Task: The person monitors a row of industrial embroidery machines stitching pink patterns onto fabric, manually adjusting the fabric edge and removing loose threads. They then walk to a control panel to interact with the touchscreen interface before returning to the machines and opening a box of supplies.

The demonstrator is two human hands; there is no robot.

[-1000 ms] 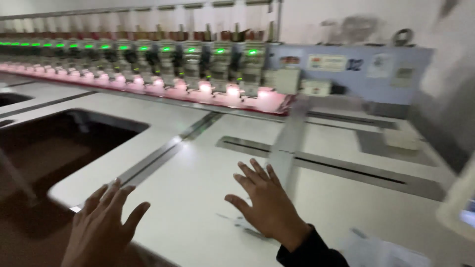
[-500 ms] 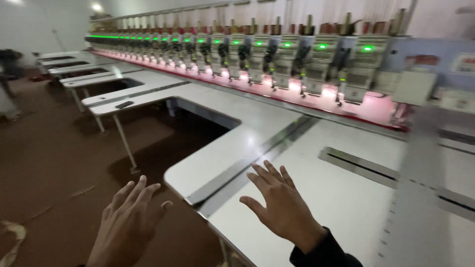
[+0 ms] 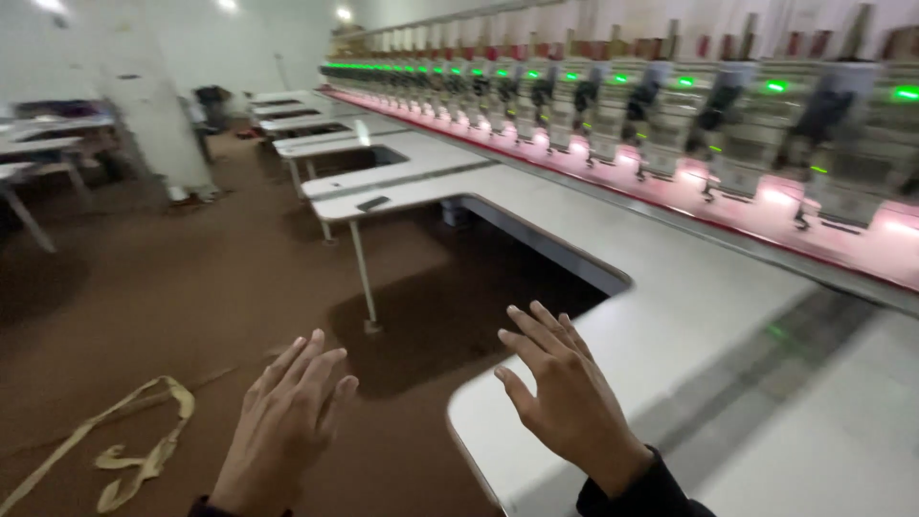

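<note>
Brown floor fills the left of the room, with a loose loop of pale tan strap (image 3: pixel 134 436) lying on it near the bottom left. Just right of that strap the person's left hand (image 3: pixel 282 426) hangs over the floor, palm down, fingers spread and empty, touching nothing and well clear of any table edge. Beyond it a thin metal leg (image 3: pixel 362 278) props a white table section on which a small dark flat object (image 3: pixel 372 203) rests.

Further right, the right hand (image 3: pixel 572 402) hovers, fingers splayed and holding nothing, over the rounded near corner of the white table (image 3: pixel 670 316); I cannot tell whether the palm touches the surface. The two hands are apart, with the table's rounded corner edge between them.

Along the far edge of the table runs the long row of embroidery heads (image 3: pixel 670 115), green lamps lit, a pink glow beneath them.

As I judge it, the person is moving along the machine rather than working on anything, hands raised as if for balance. Any next move would call for setting the right palm on the corner and keeping the left clear of the cut-out.
</note>
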